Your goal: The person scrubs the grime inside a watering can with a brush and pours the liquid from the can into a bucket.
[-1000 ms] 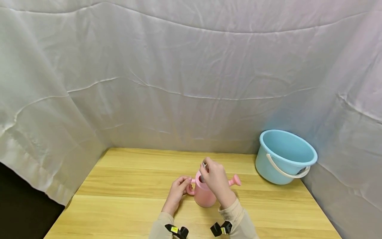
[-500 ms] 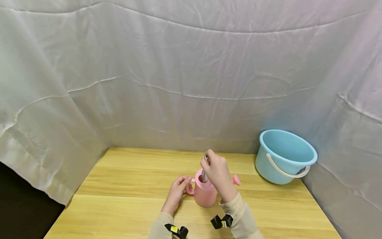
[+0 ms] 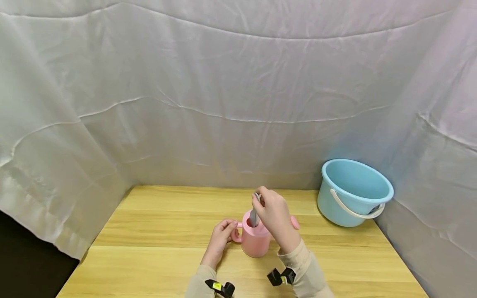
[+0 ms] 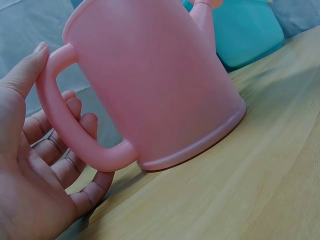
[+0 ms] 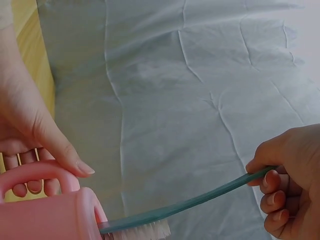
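Note:
A pink watering can [image 3: 256,245] stands upright on the wooden table. My left hand [image 3: 221,240] holds its loop handle [image 4: 85,145], thumb against the handle's upper part and fingers curled behind it. In my right hand [image 3: 275,210], above the can, is a long-handled brush [image 5: 200,199], pinched near the handle's end by thumb and fingers. The brush's lower end is inside the can's top opening [image 3: 249,222]. Some of its white bristles [image 5: 150,231] show outside the rim in the right wrist view; the rest are hidden. My right forearm partly covers the spout.
A light blue bucket [image 3: 348,209] with a white handle stands at the table's back right corner. Grey curtains [image 3: 223,103] hang behind and at both sides of the wooden table [image 3: 156,265].
My right hand has risen and moved slightly right, drawing more of the brush up out of the watering can's opening. My left hand keeps its hold on the handle.

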{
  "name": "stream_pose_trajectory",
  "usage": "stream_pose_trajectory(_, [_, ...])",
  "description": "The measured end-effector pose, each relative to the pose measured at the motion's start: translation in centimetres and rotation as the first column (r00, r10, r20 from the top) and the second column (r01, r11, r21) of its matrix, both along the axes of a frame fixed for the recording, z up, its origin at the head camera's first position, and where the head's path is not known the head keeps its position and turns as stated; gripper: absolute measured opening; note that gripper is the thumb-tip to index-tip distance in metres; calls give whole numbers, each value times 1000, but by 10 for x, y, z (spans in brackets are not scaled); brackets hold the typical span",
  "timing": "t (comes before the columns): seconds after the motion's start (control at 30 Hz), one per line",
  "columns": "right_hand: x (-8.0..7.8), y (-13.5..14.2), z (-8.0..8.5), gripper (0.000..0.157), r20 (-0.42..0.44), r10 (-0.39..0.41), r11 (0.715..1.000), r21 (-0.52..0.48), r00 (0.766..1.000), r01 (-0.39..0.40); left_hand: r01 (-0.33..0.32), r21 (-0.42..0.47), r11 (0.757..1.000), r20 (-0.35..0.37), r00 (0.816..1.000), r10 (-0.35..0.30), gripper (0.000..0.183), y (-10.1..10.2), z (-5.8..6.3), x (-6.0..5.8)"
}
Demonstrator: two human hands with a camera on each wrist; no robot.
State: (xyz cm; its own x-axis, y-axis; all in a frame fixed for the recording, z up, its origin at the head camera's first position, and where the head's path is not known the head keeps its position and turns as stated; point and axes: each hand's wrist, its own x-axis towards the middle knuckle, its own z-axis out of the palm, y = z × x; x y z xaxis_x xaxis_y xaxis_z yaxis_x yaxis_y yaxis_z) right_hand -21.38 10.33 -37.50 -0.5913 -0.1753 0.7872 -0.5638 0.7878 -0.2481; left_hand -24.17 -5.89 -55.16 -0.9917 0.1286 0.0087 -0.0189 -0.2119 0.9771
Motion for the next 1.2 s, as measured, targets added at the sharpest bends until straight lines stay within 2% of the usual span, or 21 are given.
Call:
stream_pose_trajectory(0.3, [5, 4, 1, 10, -27, -2, 1000, 30, 1000, 2, -5, -8, 1000, -9, 1000, 5, 30, 0, 1, 0])
stream_pose_trajectory(0.63, [6, 0, 4, 11, -50, 26, 1000, 12, 998, -25, 5, 4, 1000, -15, 1000, -5, 29, 1, 3, 1])
stream_pose_trajectory(1.2, [7, -1, 8, 11, -65, 34, 999, -6, 997, -35, 5, -4, 1000, 2, 1000, -5, 31, -1, -1, 0])
